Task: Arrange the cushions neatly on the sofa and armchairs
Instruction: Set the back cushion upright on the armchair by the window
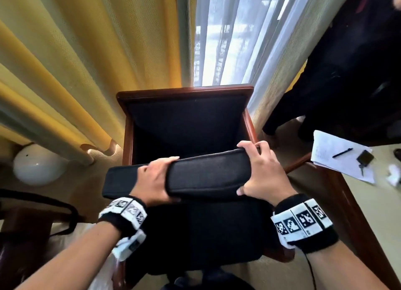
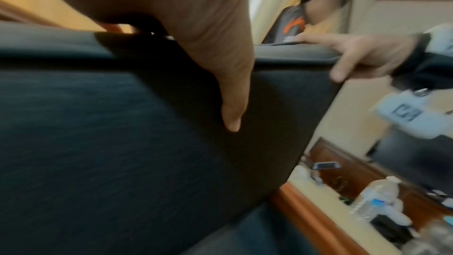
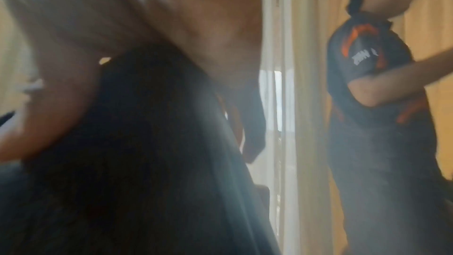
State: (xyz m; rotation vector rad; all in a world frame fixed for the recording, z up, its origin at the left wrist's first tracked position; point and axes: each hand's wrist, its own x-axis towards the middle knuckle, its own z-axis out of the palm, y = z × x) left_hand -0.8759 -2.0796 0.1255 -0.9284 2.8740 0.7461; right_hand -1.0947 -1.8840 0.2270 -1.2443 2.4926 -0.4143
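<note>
A flat black cushion (image 1: 204,176) is held edge-up over the seat of a wooden-framed armchair (image 1: 186,92) with dark upholstery. My left hand (image 1: 156,181) grips the cushion's upper edge left of its middle, fingers over the far side and thumb (image 2: 230,104) pressed on the near face (image 2: 122,133). My right hand (image 1: 260,172) grips the cushion's right end, fingers curled over the top and thumb below. In the left wrist view my right hand (image 2: 363,55) shows at the cushion's corner. The right wrist view is blurred, showing dark cushion fabric (image 3: 147,162) under my palm.
Yellow curtains (image 1: 76,61) hang left of the armchair, a sheer curtain (image 1: 227,40) behind it. A white round lamp (image 1: 36,166) lies on the floor at left. A wooden table (image 1: 347,192) at right carries papers (image 1: 338,157) and a pen. Another person (image 3: 372,84) stands right of the chair.
</note>
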